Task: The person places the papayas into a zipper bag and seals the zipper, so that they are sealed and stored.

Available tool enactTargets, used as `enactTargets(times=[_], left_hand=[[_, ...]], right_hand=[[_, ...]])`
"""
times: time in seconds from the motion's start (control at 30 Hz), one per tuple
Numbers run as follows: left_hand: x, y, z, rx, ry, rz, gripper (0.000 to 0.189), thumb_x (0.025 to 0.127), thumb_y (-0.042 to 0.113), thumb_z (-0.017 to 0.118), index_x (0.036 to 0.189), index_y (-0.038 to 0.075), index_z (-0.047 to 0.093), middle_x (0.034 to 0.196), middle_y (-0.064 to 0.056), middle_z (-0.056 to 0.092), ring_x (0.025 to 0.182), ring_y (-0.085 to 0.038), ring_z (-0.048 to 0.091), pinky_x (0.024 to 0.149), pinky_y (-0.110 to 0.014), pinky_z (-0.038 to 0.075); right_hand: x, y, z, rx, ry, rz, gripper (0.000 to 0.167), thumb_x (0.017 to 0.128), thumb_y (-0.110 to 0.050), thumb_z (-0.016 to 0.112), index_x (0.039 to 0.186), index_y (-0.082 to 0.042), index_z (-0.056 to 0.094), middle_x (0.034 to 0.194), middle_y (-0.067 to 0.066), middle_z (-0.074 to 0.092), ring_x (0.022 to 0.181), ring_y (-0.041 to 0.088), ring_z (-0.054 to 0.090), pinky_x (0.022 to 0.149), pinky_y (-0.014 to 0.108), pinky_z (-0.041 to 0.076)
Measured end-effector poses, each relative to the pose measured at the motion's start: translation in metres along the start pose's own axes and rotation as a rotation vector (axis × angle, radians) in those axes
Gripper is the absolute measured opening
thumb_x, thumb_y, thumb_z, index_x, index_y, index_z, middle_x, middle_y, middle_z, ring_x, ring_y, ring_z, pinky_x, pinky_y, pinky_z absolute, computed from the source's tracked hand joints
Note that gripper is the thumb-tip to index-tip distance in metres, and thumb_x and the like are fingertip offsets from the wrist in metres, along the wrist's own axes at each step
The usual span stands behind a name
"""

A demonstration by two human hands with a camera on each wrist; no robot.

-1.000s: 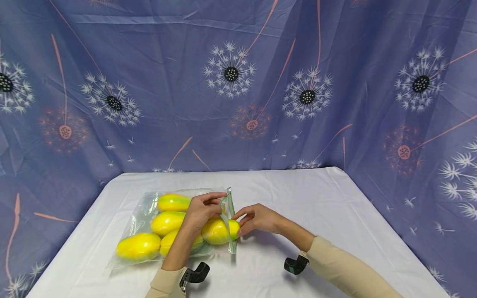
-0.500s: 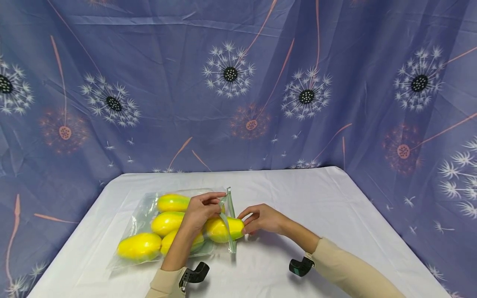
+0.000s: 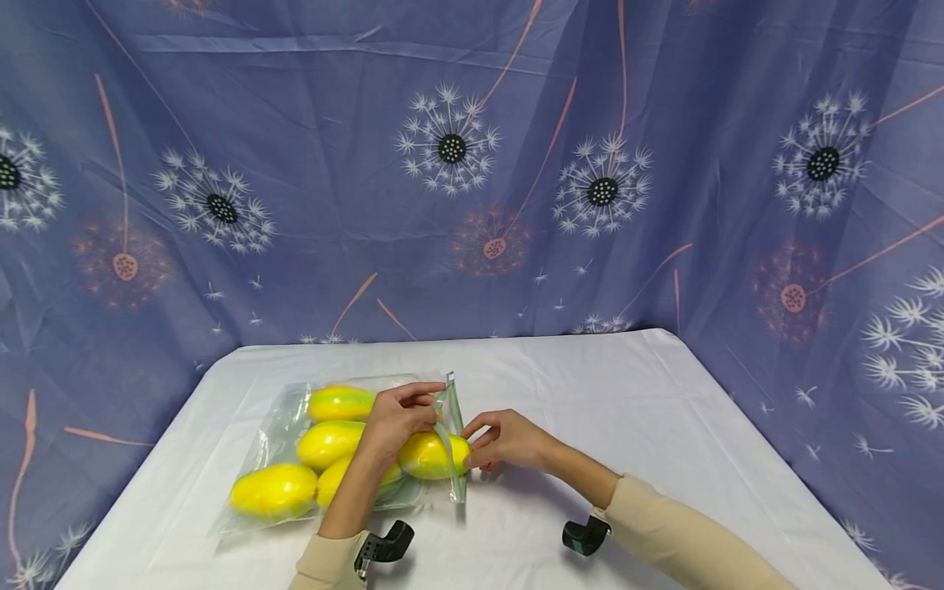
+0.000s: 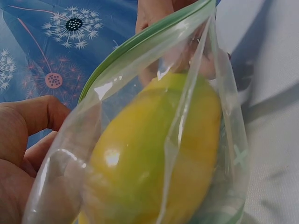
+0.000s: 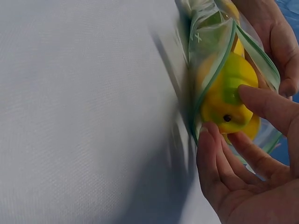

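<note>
A clear zip bag with a green-edged mouth lies on its side, holding several yellow-green papayas. One more papaya sits in the mouth, its tip poking out to the right. My left hand grips the upper side of the mouth, keeping it apart; in the left wrist view the film bulges beside its curled fingers. Around the papaya's outer end, my right hand has its thumb and fingertips, with a dark stem spot showing between them in the right wrist view. My left forearm covers part of a lower papaya.
A white cloth covers the table. Behind and at both sides hangs a blue curtain with dandelion prints. Black wrist cameras sit on both wrists, low over the cloth.
The papaya in the mouth first slid a little right, out of the bag, then back left into it with my right hand. My left hand has stayed on the bag's edge.
</note>
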State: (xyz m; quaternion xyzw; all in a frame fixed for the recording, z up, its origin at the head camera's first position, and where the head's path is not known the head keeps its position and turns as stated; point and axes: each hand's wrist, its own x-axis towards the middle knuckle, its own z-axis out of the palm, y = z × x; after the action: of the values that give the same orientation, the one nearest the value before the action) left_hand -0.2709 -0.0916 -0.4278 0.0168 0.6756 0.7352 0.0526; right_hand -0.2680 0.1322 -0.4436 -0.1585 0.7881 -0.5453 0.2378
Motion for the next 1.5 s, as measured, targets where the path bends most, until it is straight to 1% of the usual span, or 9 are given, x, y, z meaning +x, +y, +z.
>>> enactTargets(times=[0.27,0.4,0.7,0.87,1.03,1.13,1.3,1.4,1.5], left_hand=[[0.000,0.000,0.000,0.016,0.001,0.005,0.041,0.079,-0.010,0.067,0.119,0.000,0.074,0.097,-0.009,0.061,0.075,-0.019,0.058,0.066,-0.026,0.057],[0.000,0.001,0.000,0.026,0.006,0.007,0.041,0.079,-0.009,0.067,0.119,0.000,0.074,0.097,-0.009,0.061,0.076,-0.019,0.058,0.066,-0.026,0.057],[0.001,0.000,0.000,0.055,0.010,-0.002,0.042,0.080,-0.007,0.066,0.120,0.000,0.073,0.099,-0.010,0.063,0.080,-0.019,0.061,0.069,-0.028,0.059],[0.002,-0.001,0.000,0.037,-0.001,-0.003,0.042,0.081,-0.008,0.066,0.122,-0.002,0.072,0.098,-0.010,0.063,0.079,-0.018,0.061,0.069,-0.029,0.060],[0.002,-0.002,0.001,0.034,-0.009,-0.005,0.043,0.081,-0.008,0.066,0.123,-0.002,0.071,0.098,-0.009,0.063,0.079,-0.018,0.062,0.069,-0.030,0.060],[0.002,-0.002,0.001,0.045,-0.005,0.001,0.043,0.080,-0.008,0.066,0.123,-0.002,0.071,0.098,-0.010,0.063,0.078,-0.019,0.062,0.069,-0.031,0.061],[0.003,-0.002,0.001,0.048,0.005,0.003,0.045,0.080,-0.007,0.067,0.124,-0.001,0.071,0.099,-0.010,0.063,0.077,-0.019,0.062,0.070,-0.031,0.061],[0.004,-0.003,0.001,0.038,0.016,0.002,0.045,0.079,-0.008,0.067,0.123,-0.001,0.072,0.098,-0.009,0.063,0.076,-0.019,0.063,0.069,-0.031,0.061],[0.004,-0.004,0.002,0.031,0.013,0.004,0.046,0.078,-0.008,0.067,0.123,-0.001,0.072,0.097,-0.008,0.063,0.075,-0.019,0.063,0.069,-0.031,0.062]], right_hand=[[0.006,-0.001,0.004,-0.015,0.033,-0.006,0.035,0.079,-0.014,0.084,0.112,-0.008,0.072,0.099,0.011,0.078,0.075,0.033,0.075,0.069,0.040,0.063],[0.010,-0.002,0.006,-0.015,0.044,-0.015,0.037,0.079,-0.013,0.084,0.112,-0.006,0.071,0.101,0.013,0.077,0.077,0.034,0.075,0.069,0.041,0.063],[0.022,-0.006,0.005,0.000,0.110,-0.032,0.039,0.076,-0.012,0.084,0.112,-0.006,0.072,0.104,0.014,0.077,0.083,0.031,0.075,0.068,0.038,0.061],[0.030,-0.007,0.004,0.021,0.120,-0.024,0.040,0.076,-0.012,0.084,0.114,-0.007,0.073,0.107,0.014,0.076,0.086,0.033,0.075,0.070,0.041,0.062],[0.035,-0.004,0.004,0.030,0.135,-0.031,0.041,0.077,-0.012,0.083,0.116,-0.007,0.074,0.109,0.016,0.076,0.084,0.024,0.075,0.071,0.041,0.062],[0.038,-0.003,0.005,0.046,0.140,-0.032,0.042,0.077,-0.012,0.082,0.118,-0.007,0.073,0.111,0.016,0.076,0.086,0.019,0.075,0.072,0.040,0.062],[0.043,-0.002,0.007,0.067,0.148,-0.019,0.043,0.076,-0.012,0.082,0.118,-0.007,0.073,0.113,0.014,0.076,0.089,0.018,0.075,0.071,0.036,0.061],[0.044,-0.001,0.007,0.057,0.149,-0.016,0.042,0.077,-0.013,0.083,0.117,-0.007,0.074,0.111,0.012,0.076,0.087,0.017,0.074,0.069,0.034,0.060],[0.044,0.001,0.007,0.056,0.152,-0.015,0.042,0.076,-0.015,0.084,0.117,-0.007,0.074,0.110,0.011,0.077,0.083,0.016,0.073,0.069,0.034,0.060]])
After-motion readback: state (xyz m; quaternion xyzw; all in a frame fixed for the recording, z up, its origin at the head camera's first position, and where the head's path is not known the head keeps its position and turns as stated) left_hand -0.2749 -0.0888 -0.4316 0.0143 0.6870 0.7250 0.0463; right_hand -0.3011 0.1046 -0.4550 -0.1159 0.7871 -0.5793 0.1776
